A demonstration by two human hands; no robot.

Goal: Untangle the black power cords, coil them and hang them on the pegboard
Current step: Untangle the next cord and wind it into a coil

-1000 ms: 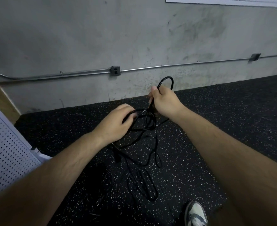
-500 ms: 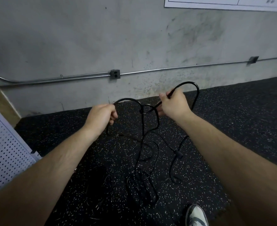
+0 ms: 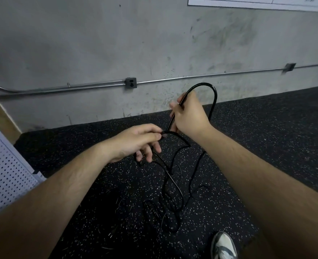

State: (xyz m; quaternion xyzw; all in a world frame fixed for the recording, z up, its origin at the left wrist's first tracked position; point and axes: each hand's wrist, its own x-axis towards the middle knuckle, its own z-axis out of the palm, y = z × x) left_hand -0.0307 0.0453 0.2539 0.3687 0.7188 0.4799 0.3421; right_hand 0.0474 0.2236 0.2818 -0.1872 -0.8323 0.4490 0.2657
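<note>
White perforated pegboard (image 3: 3, 176) stands at the left edge of the speckled rubber floor (image 3: 266, 146), well apart from the work and left of both hands, so I judge the hanging to be a long way off. Moving right, I have the left hand (image 3: 133, 142) pinching the black power cord (image 3: 215, 98) between thumb and forefinger, its other fingers loose underneath. From that pinch a short stretch of cord runs up and to the right into the right hand (image 3: 190, 114), which is curled round it, close beside the left but higher and nearer the wall (image 3: 98, 43). Above the right hand the cord arches in a loop toward the wall, then drops past the right side of the wrist to the floor. The tangle (image 3: 170, 206) lies on the floor below and between my forearms, its long axis running from the hands back toward the near edge, where a shoe (image 3: 223, 245) shows at the right. The left hand is lower and nearer that knot, so I would anchor with the right and feed loops out with the left; I cannot tell how many cords are in the heap
</note>
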